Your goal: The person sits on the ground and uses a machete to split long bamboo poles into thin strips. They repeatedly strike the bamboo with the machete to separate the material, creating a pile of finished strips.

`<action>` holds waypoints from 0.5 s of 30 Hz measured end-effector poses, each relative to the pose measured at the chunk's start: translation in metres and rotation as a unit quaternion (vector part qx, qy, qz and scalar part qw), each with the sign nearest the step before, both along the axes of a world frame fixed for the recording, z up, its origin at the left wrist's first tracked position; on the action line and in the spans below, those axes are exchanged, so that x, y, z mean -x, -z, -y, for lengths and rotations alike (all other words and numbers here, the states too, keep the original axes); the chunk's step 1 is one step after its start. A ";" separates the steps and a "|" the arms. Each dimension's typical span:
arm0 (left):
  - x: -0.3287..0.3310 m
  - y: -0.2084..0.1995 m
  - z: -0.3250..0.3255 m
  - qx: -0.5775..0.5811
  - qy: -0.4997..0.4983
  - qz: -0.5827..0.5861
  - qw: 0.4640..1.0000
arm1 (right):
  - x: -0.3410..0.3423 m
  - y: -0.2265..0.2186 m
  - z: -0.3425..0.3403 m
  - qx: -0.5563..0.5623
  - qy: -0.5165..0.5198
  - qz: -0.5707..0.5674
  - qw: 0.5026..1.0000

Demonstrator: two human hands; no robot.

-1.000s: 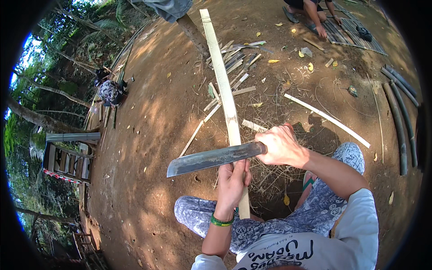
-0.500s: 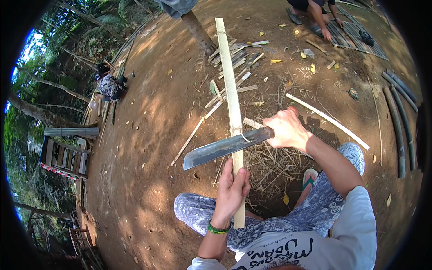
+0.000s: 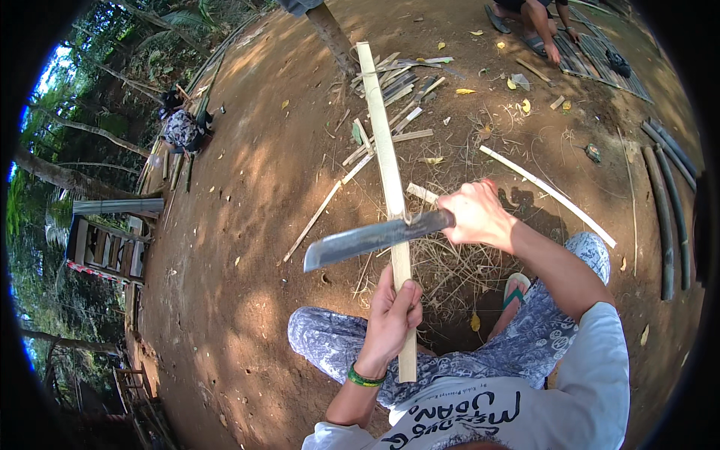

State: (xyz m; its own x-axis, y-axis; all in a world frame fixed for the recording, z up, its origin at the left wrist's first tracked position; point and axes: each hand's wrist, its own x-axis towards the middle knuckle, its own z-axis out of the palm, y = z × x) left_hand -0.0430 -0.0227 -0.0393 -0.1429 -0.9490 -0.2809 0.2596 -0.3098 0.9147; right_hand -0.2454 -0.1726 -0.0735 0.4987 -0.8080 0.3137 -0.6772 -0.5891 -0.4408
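A long pale bamboo strip (image 3: pixel 383 142) runs from over my lap outward, tilted slightly left at its far end. My left hand (image 3: pixel 392 313) is wrapped round its near part, just below the blade. In my right hand (image 3: pixel 478 213) is a machete (image 3: pixel 367 241), gripped by its handle, which the fingers mostly hide. Its broad dark blade lies across the strip and points left. A thin curled shaving (image 3: pixel 409 218) shows where the blade meets the strip. Thin shavings (image 3: pixel 461 274) are heaped on the ground in front of me.
Bamboo offcuts (image 3: pixel 397 86) lie piled beyond the strip, near a post (image 3: pixel 330 37). A curved pale strip (image 3: pixel 551 196) rests at right, with dark bamboo poles (image 3: pixel 660 217) farther right. One person crouches at a slatted bamboo panel (image 3: pixel 600 64); another (image 3: pixel 184 129) sits far left.
The blade has tilted a little and its tip has risen slightly. The strip's far end has dipped slightly toward me. Both hands keep their grips.
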 end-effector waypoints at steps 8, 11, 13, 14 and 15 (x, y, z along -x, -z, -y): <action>-0.009 0.009 -0.012 -0.030 0.018 -0.036 0.999 | 0.002 0.000 0.007 -0.036 0.023 -0.023 0.999; -0.008 0.006 -0.021 -0.060 0.015 -0.025 0.998 | 0.012 -0.012 0.024 -0.049 0.096 -0.044 0.993; -0.011 0.009 -0.018 -0.049 0.009 -0.015 0.999 | 0.001 -0.009 0.003 -0.054 0.052 -0.030 0.997; -0.012 0.009 -0.019 -0.051 0.009 -0.011 0.999 | -0.003 -0.015 -0.008 -0.067 0.008 -0.025 0.997; -0.012 0.006 -0.021 -0.054 0.010 -0.006 0.998 | -0.002 -0.008 0.001 -0.066 0.006 -0.055 0.996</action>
